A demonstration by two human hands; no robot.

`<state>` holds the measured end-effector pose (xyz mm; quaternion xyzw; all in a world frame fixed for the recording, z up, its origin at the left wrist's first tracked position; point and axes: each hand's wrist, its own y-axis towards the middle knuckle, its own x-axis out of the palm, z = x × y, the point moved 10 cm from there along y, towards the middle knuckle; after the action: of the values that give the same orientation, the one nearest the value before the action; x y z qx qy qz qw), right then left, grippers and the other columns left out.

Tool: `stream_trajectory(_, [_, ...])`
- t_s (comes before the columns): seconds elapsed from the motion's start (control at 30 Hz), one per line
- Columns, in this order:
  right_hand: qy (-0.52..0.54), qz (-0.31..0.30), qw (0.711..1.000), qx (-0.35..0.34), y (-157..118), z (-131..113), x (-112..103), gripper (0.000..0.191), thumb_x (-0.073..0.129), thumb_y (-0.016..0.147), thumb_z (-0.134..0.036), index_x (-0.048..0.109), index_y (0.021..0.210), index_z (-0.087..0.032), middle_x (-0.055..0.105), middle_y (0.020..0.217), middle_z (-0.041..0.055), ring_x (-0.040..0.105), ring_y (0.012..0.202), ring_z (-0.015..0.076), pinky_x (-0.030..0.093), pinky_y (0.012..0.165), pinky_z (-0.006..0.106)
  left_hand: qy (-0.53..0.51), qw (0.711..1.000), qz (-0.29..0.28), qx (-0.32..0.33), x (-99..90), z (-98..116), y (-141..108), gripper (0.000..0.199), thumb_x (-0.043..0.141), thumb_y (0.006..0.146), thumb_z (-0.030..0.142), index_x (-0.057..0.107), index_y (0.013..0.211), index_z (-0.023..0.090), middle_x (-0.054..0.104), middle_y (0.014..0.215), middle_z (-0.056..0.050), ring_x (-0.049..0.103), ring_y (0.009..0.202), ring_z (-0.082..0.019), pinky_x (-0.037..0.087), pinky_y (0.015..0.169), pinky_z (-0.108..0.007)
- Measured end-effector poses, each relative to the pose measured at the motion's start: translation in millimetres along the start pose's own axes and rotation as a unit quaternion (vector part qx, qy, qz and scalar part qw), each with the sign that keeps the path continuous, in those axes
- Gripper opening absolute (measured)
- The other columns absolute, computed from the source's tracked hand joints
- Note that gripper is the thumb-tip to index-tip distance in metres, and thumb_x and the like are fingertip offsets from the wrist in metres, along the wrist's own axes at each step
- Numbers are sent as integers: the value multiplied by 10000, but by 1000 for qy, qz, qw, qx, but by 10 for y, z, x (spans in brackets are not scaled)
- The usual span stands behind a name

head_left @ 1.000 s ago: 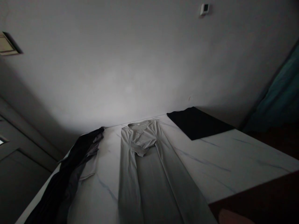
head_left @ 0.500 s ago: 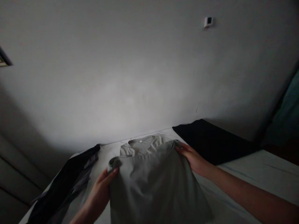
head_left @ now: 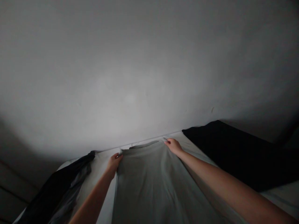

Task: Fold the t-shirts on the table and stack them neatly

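Note:
A grey-green shirt (head_left: 147, 183) is spread over a white-sheeted surface, its far edge close to the wall. My left hand (head_left: 114, 163) pinches the shirt's far left corner. The far right corner is between the fingers of my right hand (head_left: 173, 145). Between the two hands the cloth hangs in soft folds toward me, and its near end runs out of the picture. A bit of the same cloth shows just beyond the far edge.
Black cloth (head_left: 243, 155) lies flat on the right side. Dark clothing (head_left: 60, 183) is heaped along the left edge of the white sheet (head_left: 106, 193). The grey wall (head_left: 130, 77) rises directly behind.
Both hands have moved away from me toward the wall, drawing the held edge of the shirt over its collar, which is now hidden. The view has shifted a little left.

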<state>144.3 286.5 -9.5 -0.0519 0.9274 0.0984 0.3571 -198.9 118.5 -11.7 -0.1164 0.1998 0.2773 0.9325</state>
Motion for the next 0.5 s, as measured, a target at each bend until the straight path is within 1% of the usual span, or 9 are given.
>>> stream_trajectory(0.1, [-63, 4, 998, 17, 26, -20, 17, 183, 528, 898, -272, 657, 798, -189, 703, 863, 108, 635, 851, 265, 399, 681, 312, 78, 996, 34, 15, -97, -16, 183, 268, 626, 771, 369, 667, 923, 152, 711, 718, -35, 649, 664, -193, 442, 575, -255])
stream_trajectory(0.2, [-181, 7, 983, 18, -17, -96, 12, 214, 465, 957, -306, 648, 968, -195, 701, 963, 114, 643, 889, 257, 406, 673, 304, 162, 985, 55, 28, -149, -16, 306, 235, 621, 754, 356, 678, 881, 167, 713, 763, -57, 663, 813, -246, 454, 664, -287])
stream_trajectory(0.27, [-254, 3, 967, 7, -63, -159, 27, 230, 436, 977, -301, 624, 1050, -190, 692, 996, 103, 644, 905, 240, 420, 678, 295, 216, 973, 68, 33, -167, -12, 340, 209, 609, 748, 335, 682, 864, 178, 721, 863, -88, 655, 916, -279, 457, 740, -320])
stream_trajectory(0.3, [-274, 3, 962, 2, -86, -187, 35, 233, 432, 980, -290, 614, 1079, -182, 681, 1022, 105, 641, 922, 235, 429, 685, 292, 241, 967, 73, 34, -172, -7, 344, 207, 606, 745, 331, 683, 866, 183, 717, 937, -106, 645, 967, -295, 455, 778, -339])
stream_trajectory(0.37, [-297, 15, 955, -2, -124, -233, 31, 243, 434, 978, -269, 601, 1121, -165, 638, 1102, 131, 620, 984, 240, 447, 703, 293, 281, 955, 82, 37, -173, 8, 344, 222, 604, 738, 336, 680, 885, 188, 689, 1079, -139, 619, 1054, -325, 445, 840, -372])
stream_trajectory(0.4, [-303, 25, 953, -1, -135, -251, 22, 249, 438, 974, -260, 598, 1136, -160, 610, 1143, 149, 603, 1023, 250, 455, 717, 298, 298, 950, 83, 38, -167, 17, 346, 232, 602, 736, 337, 676, 897, 187, 676, 1118, -152, 609, 1080, -335, 440, 856, -382])
stream_trajectory(0.43, [-301, 33, 953, 7, -140, -257, 12, 255, 440, 971, -251, 598, 1148, -158, 583, 1178, 166, 583, 1063, 262, 461, 737, 306, 312, 946, 81, 38, -157, 26, 354, 238, 600, 734, 331, 669, 908, 184, 673, 1127, -161, 606, 1088, -340, 439, 859, -387])
stream_trajectory(0.5, [-279, 38, 959, 38, -127, -234, 9, 265, 436, 964, -228, 597, 1164, -161, 554, 1211, 188, 554, 1115, 283, 468, 775, 325, 331, 940, 73, 36, -135, 45, 391, 246, 602, 722, 311, 654, 921, 177, 693, 1081, -161, 619, 1066, -334, 448, 826, -373])
